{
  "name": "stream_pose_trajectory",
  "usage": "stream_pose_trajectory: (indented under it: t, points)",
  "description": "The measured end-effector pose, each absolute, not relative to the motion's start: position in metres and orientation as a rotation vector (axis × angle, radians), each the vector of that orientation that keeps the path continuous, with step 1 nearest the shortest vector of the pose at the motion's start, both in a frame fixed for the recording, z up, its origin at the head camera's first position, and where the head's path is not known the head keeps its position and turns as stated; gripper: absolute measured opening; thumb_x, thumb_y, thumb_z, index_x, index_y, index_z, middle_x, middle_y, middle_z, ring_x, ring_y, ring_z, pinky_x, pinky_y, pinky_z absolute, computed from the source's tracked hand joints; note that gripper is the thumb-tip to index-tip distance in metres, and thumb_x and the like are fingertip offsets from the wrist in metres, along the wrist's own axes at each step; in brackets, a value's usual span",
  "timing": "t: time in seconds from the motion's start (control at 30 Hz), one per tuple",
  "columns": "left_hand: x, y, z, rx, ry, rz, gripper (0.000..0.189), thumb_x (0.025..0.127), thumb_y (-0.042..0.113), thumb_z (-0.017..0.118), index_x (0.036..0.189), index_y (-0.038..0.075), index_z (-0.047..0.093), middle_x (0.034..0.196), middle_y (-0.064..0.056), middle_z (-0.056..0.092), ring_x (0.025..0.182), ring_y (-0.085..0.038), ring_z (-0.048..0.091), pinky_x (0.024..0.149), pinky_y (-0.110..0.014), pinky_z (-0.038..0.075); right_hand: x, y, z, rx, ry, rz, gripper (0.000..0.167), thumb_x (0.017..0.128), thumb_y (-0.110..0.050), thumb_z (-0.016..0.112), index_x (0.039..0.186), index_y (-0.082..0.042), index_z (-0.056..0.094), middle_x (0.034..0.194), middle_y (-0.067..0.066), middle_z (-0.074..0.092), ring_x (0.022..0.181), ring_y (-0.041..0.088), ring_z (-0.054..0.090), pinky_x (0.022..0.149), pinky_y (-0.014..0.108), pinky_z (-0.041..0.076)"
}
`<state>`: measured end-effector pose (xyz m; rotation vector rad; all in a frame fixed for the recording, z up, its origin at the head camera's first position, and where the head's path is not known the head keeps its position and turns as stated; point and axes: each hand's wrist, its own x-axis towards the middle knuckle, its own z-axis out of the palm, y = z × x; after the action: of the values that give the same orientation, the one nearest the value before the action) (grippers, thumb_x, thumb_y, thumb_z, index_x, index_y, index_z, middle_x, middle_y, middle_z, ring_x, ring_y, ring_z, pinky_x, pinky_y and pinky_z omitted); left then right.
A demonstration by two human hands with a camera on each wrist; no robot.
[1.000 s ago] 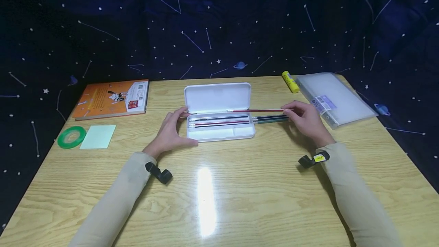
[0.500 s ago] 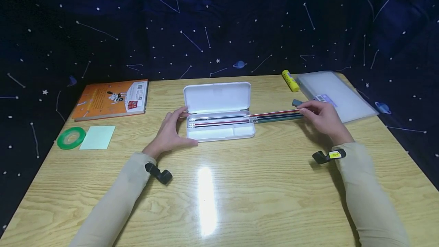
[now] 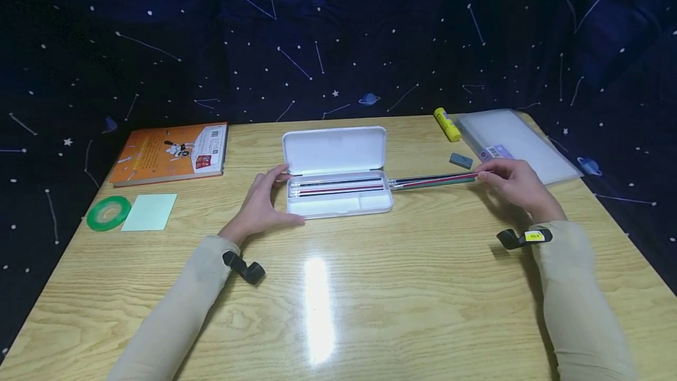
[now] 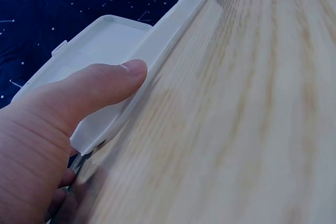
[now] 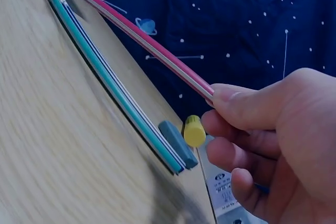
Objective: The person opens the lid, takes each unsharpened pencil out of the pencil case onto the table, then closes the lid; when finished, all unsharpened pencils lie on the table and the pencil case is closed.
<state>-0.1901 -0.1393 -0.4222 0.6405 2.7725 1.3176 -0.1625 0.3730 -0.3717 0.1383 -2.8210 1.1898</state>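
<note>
A white pencil case (image 3: 334, 151) lies open at mid-table, its lid tipped back and several pencils (image 3: 338, 187) in its long compartment. My left hand (image 3: 259, 204) holds the case's left end, thumb along the front wall and fingers behind. Between thumb and forefinger, my right hand (image 3: 520, 187) pinches one end of a red striped pencil (image 5: 142, 38). In the right wrist view this pencil is raised, its far end close to the case. Below it, a green pencil (image 5: 113, 85) and dark striped ones lie side by side on the table, right of the case.
Behind the right hand sit a grey-blue eraser (image 3: 461, 161), a yellow glue stick (image 3: 447, 124) and a translucent folder (image 3: 529, 143). At left are an orange book (image 3: 158, 154), green tape (image 3: 109, 213) and pale green sticky notes (image 3: 150, 212). A starry cloth (image 3: 338, 40) hangs behind.
My right hand has moved right, drawing the red pencil from above the case to beside it, over the other loose pencils. The eraser has come into view. My left hand stays put.
</note>
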Motion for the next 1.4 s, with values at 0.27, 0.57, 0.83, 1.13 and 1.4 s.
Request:
stream_pose_trajectory:
  t: [0.27,0.57,0.83,1.13,1.4]
  points:
    - [-0.188,-0.139,-0.422,0.64,2.774,1.31,0.118,0.051,0.038,0.095,0.148,0.014,0.032,0.134,0.0,0.056,0.112,-0.021,0.041,0.098,-0.038,0.032,-0.164,0.377,-0.385,0.227,-2.887,1.191,0.02,0.096,-0.013,0.059,0.105,0.003,0.067,0.079,0.005,0.064,0.068,0.009,0.053,0.057,0.022,0.042]
    - [-0.186,-0.141,-0.419,0.634,2.772,1.32,0.118,0.051,0.037,0.095,0.148,0.016,0.032,0.134,0.0,0.055,0.114,-0.022,0.041,0.099,-0.04,0.032,-0.17,0.375,-0.394,0.286,-2.91,1.092,0.015,0.088,-0.008,0.069,0.101,-0.001,0.069,0.089,0.004,0.069,0.071,0.002,0.051,0.061,0.018,0.042]
    - [-0.188,-0.139,-0.419,0.633,2.774,1.311,0.117,0.052,0.038,0.095,0.148,0.016,0.032,0.134,0.0,0.055,0.113,-0.022,0.041,0.098,-0.039,0.032,-0.17,0.372,-0.397,0.273,-2.905,1.034,0.011,0.085,-0.008,0.072,0.095,-0.003,0.069,0.087,0.007,0.068,0.071,0.004,0.051,0.063,0.017,0.041]
    - [-0.189,-0.139,-0.421,0.662,2.773,1.317,0.116,0.052,0.036,0.095,0.148,0.014,0.033,0.134,-0.001,0.056,0.112,-0.022,0.042,0.097,-0.038,0.033,-0.169,0.368,-0.399,0.337,-2.819,1.047,0.01,0.081,-0.002,0.074,0.09,-0.003,0.07,0.08,0.003,0.065,0.067,0.004,0.05,0.059,0.019,0.039]
    - [-0.189,-0.139,-0.421,0.664,2.785,1.295,0.117,0.052,0.038,0.095,0.149,0.015,0.033,0.134,-0.001,0.056,0.111,-0.022,0.042,0.096,-0.038,0.033,-0.172,0.367,-0.406,0.381,-2.785,0.994,0.009,0.079,0.001,0.074,0.086,-0.003,0.07,0.077,0.005,0.062,0.065,0.005,0.047,0.058,0.018,0.038]
